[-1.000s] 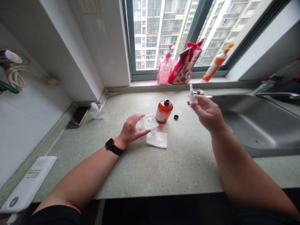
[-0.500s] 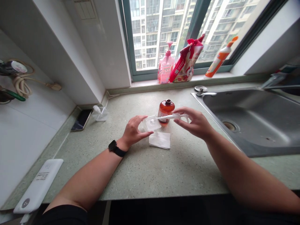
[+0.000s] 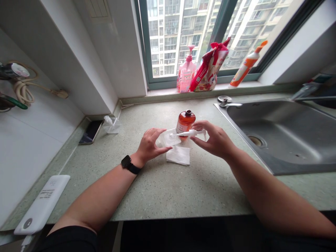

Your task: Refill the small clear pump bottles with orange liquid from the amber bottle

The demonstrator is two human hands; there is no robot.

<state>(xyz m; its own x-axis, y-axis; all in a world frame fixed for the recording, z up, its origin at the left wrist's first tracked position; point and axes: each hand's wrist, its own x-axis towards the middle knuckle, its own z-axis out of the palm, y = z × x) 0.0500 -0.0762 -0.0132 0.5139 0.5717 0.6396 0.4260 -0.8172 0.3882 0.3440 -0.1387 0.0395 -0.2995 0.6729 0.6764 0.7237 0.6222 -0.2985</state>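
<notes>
My left hand (image 3: 153, 145) is closed around a clear, square-shouldered bottle (image 3: 172, 140), tilted so that its round mouth faces right. Between the thumb and fingers of my right hand (image 3: 214, 138) is a white pump head (image 3: 193, 133) with a thin dip tube. The tube's tip is at the clear bottle's mouth; how far in it reaches I cannot tell. Just behind stands an amber bottle (image 3: 187, 119), uncapped and upright on the counter. Below the clear bottle, a folded white tissue (image 3: 178, 155) lies flat.
A steel sink (image 3: 275, 129) lies to the right. A pink pump bottle (image 3: 186, 75), a red bag (image 3: 210, 68) and an orange-white bottle (image 3: 245, 68) line the windowsill. On the left are a phone (image 3: 91, 132), a small clear bottle (image 3: 112, 126) and a white power bank (image 3: 43, 204).
My right hand has moved left with the pump head, bringing the tube's tip to the clear bottle's mouth. My left hand has stayed nearly still.
</notes>
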